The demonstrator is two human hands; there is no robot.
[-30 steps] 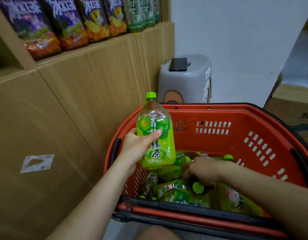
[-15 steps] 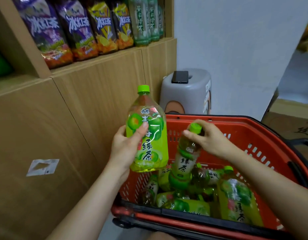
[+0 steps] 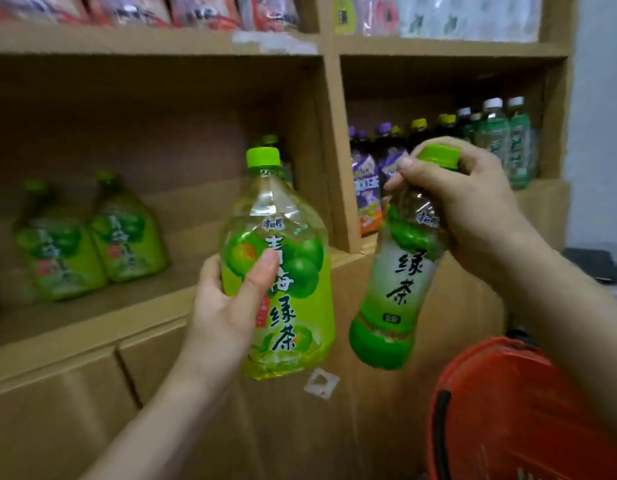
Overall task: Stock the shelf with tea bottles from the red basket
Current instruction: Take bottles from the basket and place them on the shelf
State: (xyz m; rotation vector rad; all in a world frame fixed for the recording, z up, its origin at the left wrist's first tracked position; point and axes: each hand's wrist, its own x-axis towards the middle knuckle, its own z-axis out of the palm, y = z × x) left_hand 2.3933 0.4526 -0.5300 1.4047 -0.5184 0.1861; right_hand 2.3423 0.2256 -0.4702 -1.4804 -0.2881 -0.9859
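Soft, even, rather dim indoor light is seen. Motion blur is smeared across the shelf (image 3: pixel 154 306) from nine to twelve o'clock. Straight edges are bowed by wide-angle distortion towards three o'clock.

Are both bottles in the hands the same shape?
No, the left hand holds a wide bottle, the right hand a slim bottle.

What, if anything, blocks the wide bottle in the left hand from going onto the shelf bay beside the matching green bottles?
Nothing visible does. The left hand holds the wide bottle upright in front of the shelf bay; bare board lies open between the matching bottles at left and the divider.
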